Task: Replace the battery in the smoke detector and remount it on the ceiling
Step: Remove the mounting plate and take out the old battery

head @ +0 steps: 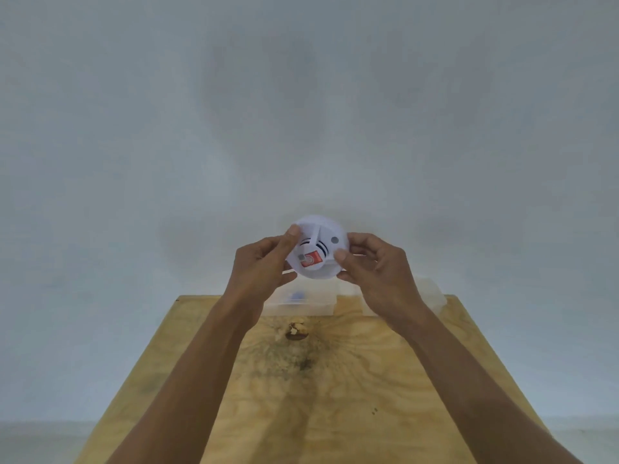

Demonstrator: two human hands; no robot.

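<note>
A: Stage? Both hands are holding the detector (316, 251) up in front of a pale blank wall or ceiling, past the far edge of the surface (335, 380).

B: Looks like mid-task. Its vented face with a red label is facing the camera, so the case is looking closed. Battery isn't showing; can't tell if it's swapped.

A: Mounting?

B: Not done, I'm judging. No bracket is showing, and the detector is hanging in the hands, not fixed to anything.

A: Hands?

B: Left hand (264, 262) is gripping the left rim, thumb lying on the upper left face. Right hand (375, 262) is pinching the right rim, thumb on the front. Detector is sitting between them, touching both.

A: Anything else?

B: Clear boxes (299, 303) are sitting at the far edge of the surface, below the hands. Something blue is inside the left one, too blurry to name.
</note>
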